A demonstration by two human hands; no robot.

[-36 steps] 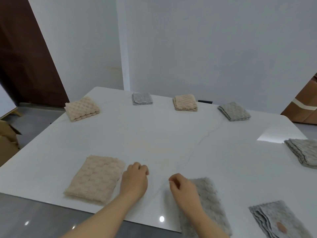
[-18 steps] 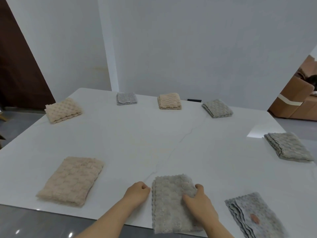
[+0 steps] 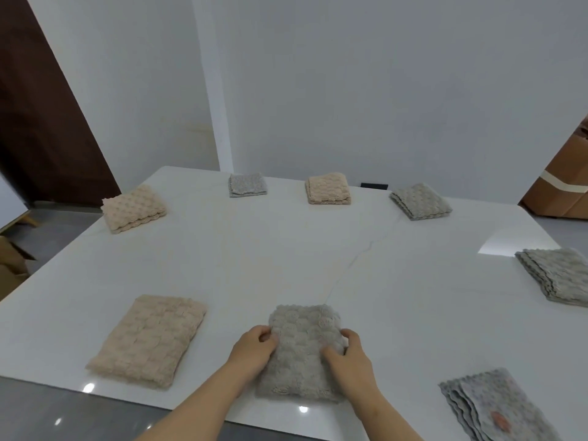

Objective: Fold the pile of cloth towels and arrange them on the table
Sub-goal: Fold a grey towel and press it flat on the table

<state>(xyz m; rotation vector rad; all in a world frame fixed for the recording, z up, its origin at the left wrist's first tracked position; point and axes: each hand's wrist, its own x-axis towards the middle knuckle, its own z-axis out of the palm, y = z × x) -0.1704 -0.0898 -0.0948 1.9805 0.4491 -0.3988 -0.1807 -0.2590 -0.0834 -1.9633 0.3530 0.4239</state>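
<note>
Stretching before white walls (image 3: 366,90), the white table (image 3: 286,256) is carrying three beige towels (image 3: 148,340) and five grey towels (image 3: 420,205). The left hand (image 3: 254,348) and right hand (image 3: 351,358) are gripping the near-centre grey towel (image 3: 302,354), fingers curled on its sides.

Two limbs enter from the lower edge. Left hand (image 3: 254,348) and right hand (image 3: 348,361) are bare. Left forearm (image 3: 197,405) and right forearm (image 3: 385,418) are uncovered, slim and smooth. Upper arms are out of view.

Soft, even light — tabletop (image 3: 318,256) glare, wide-angle warping
</note>
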